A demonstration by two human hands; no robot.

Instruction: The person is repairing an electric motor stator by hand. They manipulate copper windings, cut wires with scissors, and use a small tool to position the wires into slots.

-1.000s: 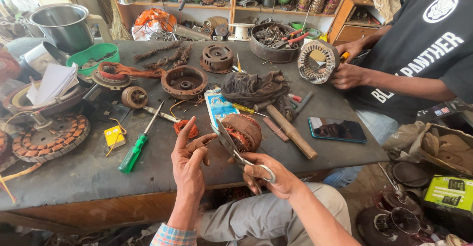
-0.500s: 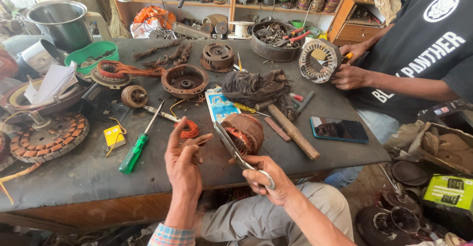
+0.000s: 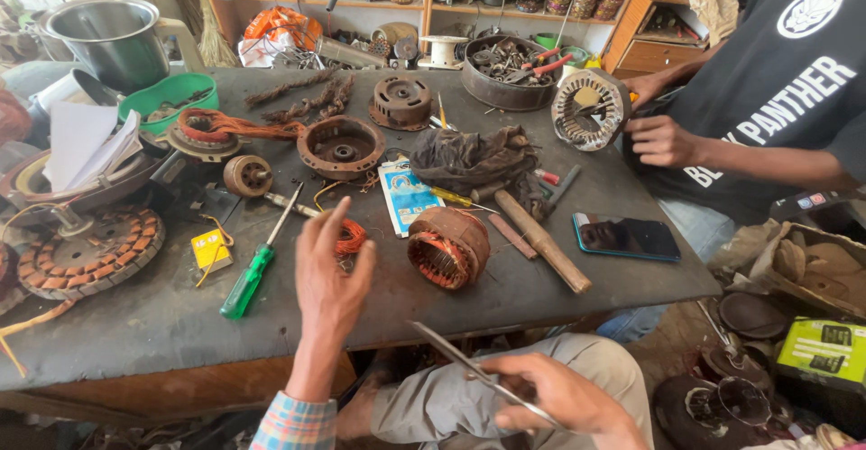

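On the dark counter [image 3: 559,301] there's clutter everywhere: a green-handled screwdriver [image 3: 253,273] lying left, a yellow tag [image 3: 210,249], a blue packet [image 3: 405,194], a wooden handle [image 3: 541,240], a dark phone [image 3: 626,236], a crumpled dark rag [image 3: 475,159]. Across the corner, another person's hands steady a round stator ring [image 3: 590,108]. The rusty wound stator [image 3: 448,247] sits alone mid-counter, just right of the left hand [image 3: 330,279], which hovers with fingers spread and loose, a small coil of orange wire [image 3: 350,234] right at the fingertips; whether they touch it, can't tell. The right hand [image 3: 552,396] is down over the lap, fingers clamped on the scissors [image 3: 483,374], blades pointing up-left, well short of the stator. Half a second ago both hands were up at the stator; now they've pulled back toward the body.
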